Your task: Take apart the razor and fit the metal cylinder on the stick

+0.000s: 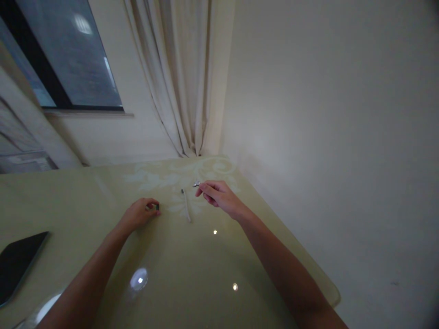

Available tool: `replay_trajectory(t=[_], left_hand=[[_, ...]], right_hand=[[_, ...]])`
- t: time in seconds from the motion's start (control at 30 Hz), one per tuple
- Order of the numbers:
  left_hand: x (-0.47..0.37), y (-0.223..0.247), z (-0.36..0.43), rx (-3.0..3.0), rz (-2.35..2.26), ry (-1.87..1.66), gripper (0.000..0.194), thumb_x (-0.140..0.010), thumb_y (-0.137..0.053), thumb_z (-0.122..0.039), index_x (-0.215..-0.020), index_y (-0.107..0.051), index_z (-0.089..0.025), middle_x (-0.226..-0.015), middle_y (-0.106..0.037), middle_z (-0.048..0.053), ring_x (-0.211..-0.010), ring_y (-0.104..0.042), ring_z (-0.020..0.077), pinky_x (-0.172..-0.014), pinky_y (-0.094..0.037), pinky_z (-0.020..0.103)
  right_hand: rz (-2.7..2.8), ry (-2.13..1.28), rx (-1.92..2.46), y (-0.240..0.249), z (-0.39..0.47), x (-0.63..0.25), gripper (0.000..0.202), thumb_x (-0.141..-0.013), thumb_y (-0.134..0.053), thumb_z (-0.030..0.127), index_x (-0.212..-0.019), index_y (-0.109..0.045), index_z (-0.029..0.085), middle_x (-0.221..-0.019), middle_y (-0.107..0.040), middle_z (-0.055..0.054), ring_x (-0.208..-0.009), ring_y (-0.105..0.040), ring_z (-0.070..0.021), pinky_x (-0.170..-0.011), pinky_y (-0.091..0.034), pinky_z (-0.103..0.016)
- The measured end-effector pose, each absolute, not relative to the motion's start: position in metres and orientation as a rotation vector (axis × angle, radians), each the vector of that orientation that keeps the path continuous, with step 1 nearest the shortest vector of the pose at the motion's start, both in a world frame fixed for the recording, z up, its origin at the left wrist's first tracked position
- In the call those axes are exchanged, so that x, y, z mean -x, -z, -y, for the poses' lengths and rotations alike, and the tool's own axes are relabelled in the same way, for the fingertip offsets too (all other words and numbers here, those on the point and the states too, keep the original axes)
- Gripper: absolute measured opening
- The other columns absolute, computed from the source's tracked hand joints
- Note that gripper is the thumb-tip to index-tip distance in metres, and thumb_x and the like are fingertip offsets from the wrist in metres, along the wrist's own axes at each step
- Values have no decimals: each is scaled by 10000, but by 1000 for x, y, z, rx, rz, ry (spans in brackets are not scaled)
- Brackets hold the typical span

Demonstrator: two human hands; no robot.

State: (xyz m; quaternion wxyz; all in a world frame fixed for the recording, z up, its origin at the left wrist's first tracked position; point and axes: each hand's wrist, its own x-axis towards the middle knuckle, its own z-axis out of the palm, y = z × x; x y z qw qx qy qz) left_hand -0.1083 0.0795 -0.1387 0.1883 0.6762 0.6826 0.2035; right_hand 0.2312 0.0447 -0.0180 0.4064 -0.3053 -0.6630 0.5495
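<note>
The left hand (140, 213) pinches a small dark green object (157, 207) (its kind unclear); the right hand (219, 194) grips a small silvery piece (196, 184). A white toothbrush (186, 206) lies between them, toward the tabletop's (181, 269) far right corner.

Tabletop (185, 256): showing yellow-green, white floral scrolls spreading at its 12 o'clock.
Slim stick (187, 208): showing white, its tip darkening at 11 o'clock.
Small piece (157, 207), 8 o'clock of centre: showing dark green.
Small object (196, 184), near centre: gleaming silver.
Flat slab (20, 262), 8 o'clock: showing black.
Curtain (183, 68), 11 o'clock: showing plain cream.
</note>
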Motion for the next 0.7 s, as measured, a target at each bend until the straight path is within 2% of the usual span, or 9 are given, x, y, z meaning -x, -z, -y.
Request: replay_trajectory(t=[0.1,0.2,0.33,0.47,0.57,0.7], left_hand=[[108,134,-80,-1921,-1927,-613,407,-676,-747,-456,-984,-812,-198,-958,-754,108,-839,-717,279,-770,-554,346],[101,111,-75,-1923,-1884,-783,387,-680,-750,-465,-946,-801,-189,-924,-737,96,-754,-687,251,-731,-550,349],[71,54,-51,-2023,-1627,-1234,473,-826,-723,-561,-1137,-770,-208,-976,-684,56,-700,-627,185,-662,-527,312],[30,15,-19,-2316,-1329,-1504,354,-923,-746,-480,-1192,-750,-249,-906,-627,11,-714,-575,147,-686,-504,274],[7,11,-5,-2452,-1129,-1543,317,-951,-747,-421,-1213,-739,-242,-875,-611,1,-703,-568,133,-695,-503,263],[-5,18,-1,-2462,-1015,-1587,305,-962,-740,-384,-1230,-728,-238,-858,-607,-4,-682,-561,125,-675,-500,249]], right_hand=[[1682,-1377,777,19,-45,-232,516,-921,-640,651,-857,-724,145,-594,-459,62,-498,-361,-80,-482,-242,-247],[1663,-1353,821,22,-47,-230,497,-908,-658,639,-856,-726,150,-613,-467,58,-520,-374,-81,-488,-251,-244],[1582,-1354,911,27,-47,-225,424,-839,-750,576,-829,-727,153,-630,-471,61,-518,-357,-68,-468,-209,-238],[1434,-1592,870,30,-44,-219,353,-779,-816,484,-854,-751,145,-651,-506,67,-445,-258,-33,-427,-100,-258],[1316,-1794,749,30,-40,-217,348,-746,-858,448,-893,-760,148,-665,-548,68,-425,-210,-22,-413,-62,-259],[1247,-1943,622,27,-35,-217,358,-702,-910,416,-882,-741,157,-722,-640,46,-436,-216,-13,-409,-63,-230]])
